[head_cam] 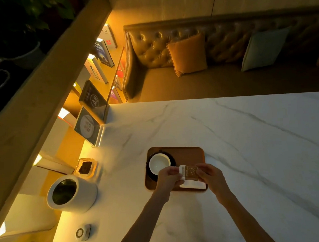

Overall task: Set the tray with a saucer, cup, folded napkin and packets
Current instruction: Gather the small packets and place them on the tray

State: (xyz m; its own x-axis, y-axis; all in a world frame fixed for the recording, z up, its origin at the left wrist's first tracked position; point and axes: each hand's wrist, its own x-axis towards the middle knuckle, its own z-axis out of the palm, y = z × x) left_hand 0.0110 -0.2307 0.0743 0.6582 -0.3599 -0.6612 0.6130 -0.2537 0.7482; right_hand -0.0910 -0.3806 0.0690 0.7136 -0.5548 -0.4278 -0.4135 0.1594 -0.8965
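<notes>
Two bare forearms reach from the near edge of the desk (249,134) toward a wooden tray (187,153). Both hands hold the packets (189,173) just above the near part of the tray: the left hand (167,176) has its fingers pinched on the left end, and the right hand (209,175) has its fingers closed on the right end. How many packets there are, I cannot tell. Under them lies the folded napkin (193,185), white, in the near right corner of the tray. On the left side of the tray a white cup (159,163) stands on a dark saucer (173,160).

I think the risk now is small but real. If the packets are released while tilted, they may slide off the napkin, or over the low rim onto the desk. The left hand is also very near the cup, so a careless move could knock it.

The desk is white marble with grey veins. At its left side stand a white pot (85,196) and a small glass dish (86,167). Behind are lit bookshelves and a tufted sofa (150,52) with cushions, in a dim, warm light.
</notes>
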